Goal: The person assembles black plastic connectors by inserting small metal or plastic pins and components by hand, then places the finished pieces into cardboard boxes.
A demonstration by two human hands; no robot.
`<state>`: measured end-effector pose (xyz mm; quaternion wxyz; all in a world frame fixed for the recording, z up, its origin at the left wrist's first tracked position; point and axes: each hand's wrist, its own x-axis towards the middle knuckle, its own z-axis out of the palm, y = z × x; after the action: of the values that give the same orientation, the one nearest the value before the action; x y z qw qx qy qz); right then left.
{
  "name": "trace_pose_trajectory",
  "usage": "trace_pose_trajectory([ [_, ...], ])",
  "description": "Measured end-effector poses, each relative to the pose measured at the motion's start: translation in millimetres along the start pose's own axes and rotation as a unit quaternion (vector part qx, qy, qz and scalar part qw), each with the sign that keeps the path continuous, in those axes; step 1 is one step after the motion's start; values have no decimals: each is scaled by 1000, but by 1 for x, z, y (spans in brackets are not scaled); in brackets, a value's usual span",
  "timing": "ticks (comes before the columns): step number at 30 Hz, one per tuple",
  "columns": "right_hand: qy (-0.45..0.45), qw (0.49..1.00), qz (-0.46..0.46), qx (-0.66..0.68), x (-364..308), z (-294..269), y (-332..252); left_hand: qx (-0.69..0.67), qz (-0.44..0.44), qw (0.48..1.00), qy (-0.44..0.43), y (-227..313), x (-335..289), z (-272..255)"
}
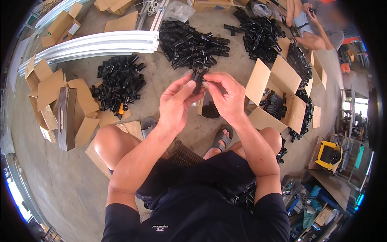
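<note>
Up in front of me, over the floor, a black pipe fitting [198, 71] with a round ring-like end at the top is held between both hands. My left hand [175, 100] grips its body with thumb and fingers. The thumb and fingers of my right hand [228, 96] are pinched against its other side; any small part between those fingertips is hidden. Below the hands stands a small container [210, 110] with dark little pieces in it, partly covered by my right hand. A heap of similar black fittings [189, 45] lies just beyond.
More black fittings are heaped at left [120, 80] and far right [262, 36]. An open cardboard box [258, 84] at right holds black parts. At left are another carton [85, 105] and long white metal profiles [100, 45]. Another person [308, 30] sits at the far right.
</note>
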<state>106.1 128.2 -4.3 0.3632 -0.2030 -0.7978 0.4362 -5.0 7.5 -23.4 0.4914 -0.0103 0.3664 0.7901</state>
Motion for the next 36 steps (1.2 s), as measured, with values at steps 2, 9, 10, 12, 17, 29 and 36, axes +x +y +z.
trace_pose_trajectory([
  [2, 5, 1000, -13, -15, 0, -1, 1, 3, -1, 1000, -1, -1, 1, 0],
  [9, 18, 997, -43, -62, -1, -6, 7, 16, 14, 1000, -12, -8, 5, 1],
  [10, 21, 996, -49, -67, -1, -6, 9, 17, 17, 1000, -12, -8, 6, 1],
  [12, 18, 995, -56, -84, -2, -7, 8, 16, 21, 1000, -12, -8, 6, 2],
  [17, 14, 994, -69, -82, 0, -5, 3, 24, 22, 999, -14, -6, 5, 1],
  [29, 1, 996, -33, -79, -7, -5, 6, 45, 36, 998, -17, -5, 4, 3],
  [36, 23, 999, -28, -21, -6, -2, 7, 31, 31, 999, -17, -1, 0, 8],
])
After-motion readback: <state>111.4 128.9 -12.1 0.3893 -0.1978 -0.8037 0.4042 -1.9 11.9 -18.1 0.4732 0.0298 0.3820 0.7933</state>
